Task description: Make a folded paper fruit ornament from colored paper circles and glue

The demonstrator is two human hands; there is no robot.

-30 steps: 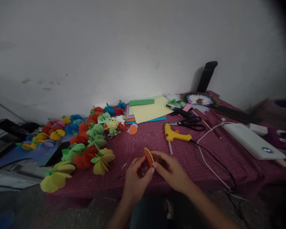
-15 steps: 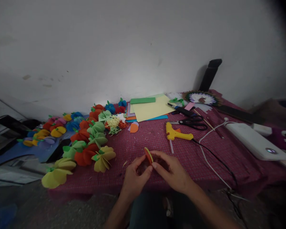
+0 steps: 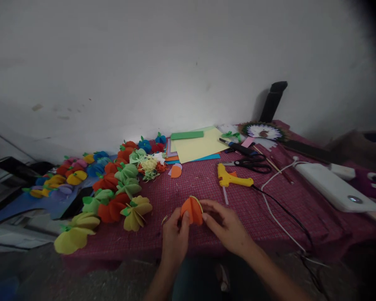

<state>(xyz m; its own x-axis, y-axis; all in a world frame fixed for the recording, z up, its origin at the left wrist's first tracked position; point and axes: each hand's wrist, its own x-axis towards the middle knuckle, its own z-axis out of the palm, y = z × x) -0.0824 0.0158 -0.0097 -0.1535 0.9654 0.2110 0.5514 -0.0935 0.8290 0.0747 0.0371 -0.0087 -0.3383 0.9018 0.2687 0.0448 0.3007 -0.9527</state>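
Note:
Between my two hands is a small folded orange paper piece (image 3: 191,210) with a yellow edge on its right side. My left hand (image 3: 176,234) pinches its left part, thumb on the front face. The fingers of my right hand (image 3: 226,228) close on its right, yellow-edged side. Beyond the hands lies a yellow glue gun (image 3: 233,179) with a clear glue stick (image 3: 225,195) beside it. Left of my hands sits a yellow paper flower-like ball (image 3: 137,213) with a green leaf, among several orange and green ones.
Black scissors (image 3: 252,164) and a cutter knife (image 3: 238,146) lie behind the glue gun. Paper sheets (image 3: 200,146) are stacked near the wall. A white power bank (image 3: 335,188) and cables occupy the right. Cut shreds (image 3: 150,165) and an orange paper cutout (image 3: 176,171) lie mid-table.
The folded paper piece has been opened out, so its orange faces now show toward me. My left hand has shifted slightly left and turned, while my right hand stays nearly in place.

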